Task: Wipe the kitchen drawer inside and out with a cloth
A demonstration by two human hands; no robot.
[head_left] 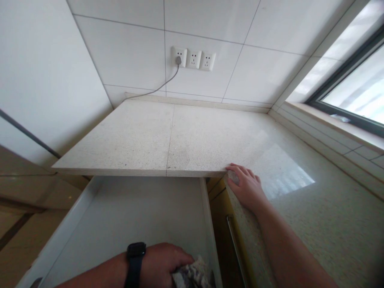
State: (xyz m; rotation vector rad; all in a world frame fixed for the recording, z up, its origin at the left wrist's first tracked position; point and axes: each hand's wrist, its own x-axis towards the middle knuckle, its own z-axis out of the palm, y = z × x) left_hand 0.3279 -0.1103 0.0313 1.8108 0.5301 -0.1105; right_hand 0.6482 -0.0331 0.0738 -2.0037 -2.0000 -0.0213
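A dark watch point(137, 250) — square-faced — circles the left wrist point(147, 262).

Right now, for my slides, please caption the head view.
Left hand holding cloth at open drawer, right hand on countertop.

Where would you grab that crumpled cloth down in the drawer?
Probably take the crumpled cloth by its bunched folds, coming from the left: they make a lump fingers can close around, and the drawer's right wall stands close on the other side. The left hand grips it from that side.
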